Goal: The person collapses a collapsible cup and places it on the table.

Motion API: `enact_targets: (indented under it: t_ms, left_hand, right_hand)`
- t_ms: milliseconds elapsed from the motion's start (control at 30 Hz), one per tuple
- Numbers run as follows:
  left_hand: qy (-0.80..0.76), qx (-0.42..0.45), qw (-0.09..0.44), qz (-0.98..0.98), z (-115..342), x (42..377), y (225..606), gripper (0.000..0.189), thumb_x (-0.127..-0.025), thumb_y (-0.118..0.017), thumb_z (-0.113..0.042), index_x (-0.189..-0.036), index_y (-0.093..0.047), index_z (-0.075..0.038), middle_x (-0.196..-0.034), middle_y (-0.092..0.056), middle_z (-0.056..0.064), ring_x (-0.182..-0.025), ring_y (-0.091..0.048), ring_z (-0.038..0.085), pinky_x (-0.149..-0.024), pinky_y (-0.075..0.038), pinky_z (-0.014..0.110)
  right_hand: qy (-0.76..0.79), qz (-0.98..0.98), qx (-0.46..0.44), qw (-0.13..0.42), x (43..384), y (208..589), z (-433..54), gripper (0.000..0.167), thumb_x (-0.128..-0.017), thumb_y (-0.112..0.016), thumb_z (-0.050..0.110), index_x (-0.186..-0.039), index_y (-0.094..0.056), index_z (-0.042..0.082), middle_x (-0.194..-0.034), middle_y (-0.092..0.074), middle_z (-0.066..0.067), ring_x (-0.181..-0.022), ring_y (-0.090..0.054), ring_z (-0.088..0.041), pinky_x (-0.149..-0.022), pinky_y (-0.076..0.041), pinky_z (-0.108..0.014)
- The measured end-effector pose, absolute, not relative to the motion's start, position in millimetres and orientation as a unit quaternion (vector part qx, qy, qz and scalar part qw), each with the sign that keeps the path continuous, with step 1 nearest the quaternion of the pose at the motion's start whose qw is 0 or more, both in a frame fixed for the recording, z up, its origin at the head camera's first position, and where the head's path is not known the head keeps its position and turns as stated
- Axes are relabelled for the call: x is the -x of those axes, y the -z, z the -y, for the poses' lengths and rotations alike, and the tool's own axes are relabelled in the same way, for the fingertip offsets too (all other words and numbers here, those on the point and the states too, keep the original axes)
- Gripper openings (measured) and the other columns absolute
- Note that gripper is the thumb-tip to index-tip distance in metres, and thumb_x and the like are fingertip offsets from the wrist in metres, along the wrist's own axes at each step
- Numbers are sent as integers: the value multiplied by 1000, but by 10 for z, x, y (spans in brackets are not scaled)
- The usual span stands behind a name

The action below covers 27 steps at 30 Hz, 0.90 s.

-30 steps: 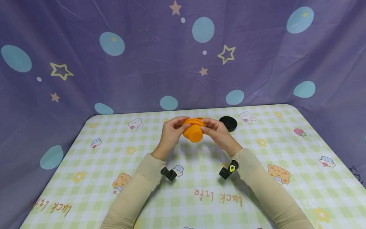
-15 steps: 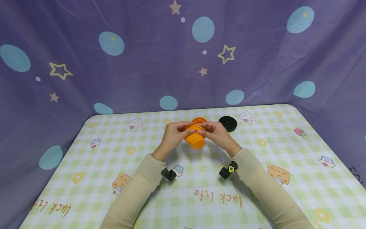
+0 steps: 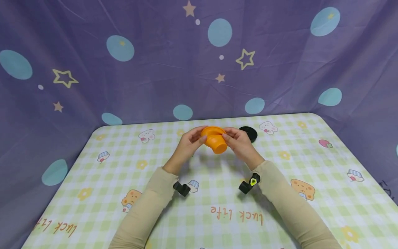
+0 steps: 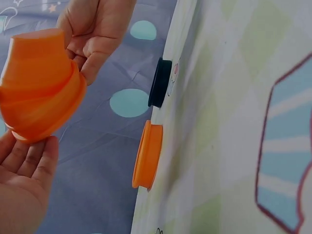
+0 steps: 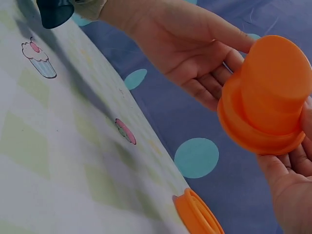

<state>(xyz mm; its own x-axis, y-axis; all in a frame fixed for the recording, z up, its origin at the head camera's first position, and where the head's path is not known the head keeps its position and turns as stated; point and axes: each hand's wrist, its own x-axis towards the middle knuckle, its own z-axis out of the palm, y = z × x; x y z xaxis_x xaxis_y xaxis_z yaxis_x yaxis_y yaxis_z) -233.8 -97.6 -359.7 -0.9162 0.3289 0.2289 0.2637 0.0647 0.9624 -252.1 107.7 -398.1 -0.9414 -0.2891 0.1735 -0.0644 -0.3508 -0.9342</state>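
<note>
Both hands hold an orange collapsible cup (image 3: 216,141) above the table, its narrow base pointing toward me and tilted right. Its wall is folded unevenly, with the wide rim skewed, as the left wrist view shows on the cup (image 4: 39,83). My left hand (image 3: 187,142) pinches the rim's left side between thumb and fingers. My right hand (image 3: 242,142) grips the right side, thumb on the wall. Beyond the cup, a ridged orange round piece (image 4: 148,155) lies on the table; the hands and cup hide it in the head view.
A black round piece (image 3: 251,133) lies on the table just beyond my right hand. The checkered tablecloth (image 3: 214,186) spreads toward me and to both sides. A purple curtain (image 3: 155,79) hangs behind the table's far edge.
The cup dipped toward me, uncovering the orange piece behind it, then rose again with both hands. Its base now leans further right, and the folds of its wall have shifted.
</note>
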Motion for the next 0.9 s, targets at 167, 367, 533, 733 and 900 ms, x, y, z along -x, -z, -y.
enact_targets:
  t_ms: [167,367,533,733,900]
  left_hand:
    - [-664,-195,14,-721,959,2335,3596,35,-92,-58,0,-124,-52,12,-108,-59,29,-84,-59,8,-77,-52,19]
    - [-667,-182,-4,-723,951,2316,3581,33,-90,-61,0,-119,-55,14,-101,-61,27,-79,-59,7,-72,-51,17]
    - [-658,-180,-29,-731,949,2314,3601,30,-89,-63,-2,-115,-59,13,-91,-64,17,-72,-57,7,-66,-50,17]
    - [-674,-167,-35,-718,956,2415,3747,26,-88,-65,-3,-109,-61,11,-83,-64,2,-67,-55,9,-61,-48,19]
    - [-689,-150,-11,-709,957,2453,3797,28,-88,-65,-6,-111,-60,9,-85,-64,0,-71,-58,9,-65,-50,18]
  right_hand:
    - [814,-555,152,77,2518,3990,-1067,18,-96,-49,-1,-102,-64,7,-92,-68,-1,-80,-65,-11,-73,-54,-20]
    - [805,-569,151,71,2504,4002,-1047,31,-96,-50,1,-122,-52,-15,-96,-70,1,-84,-66,-10,-77,-54,-22]
    - [797,-579,154,75,2493,4010,-1032,40,-96,-50,2,-129,-43,-19,-104,-68,1,-91,-66,-10,-82,-53,-23]
    - [782,-600,154,69,2492,4020,-1021,40,-95,-52,5,-130,-46,-14,-124,-59,-19,-97,-65,-10,-84,-52,-26]
    - [776,-608,156,65,2489,4016,-1023,40,-95,-54,6,-129,-48,-12,-130,-50,-29,-98,-65,-10,-85,-52,-25]
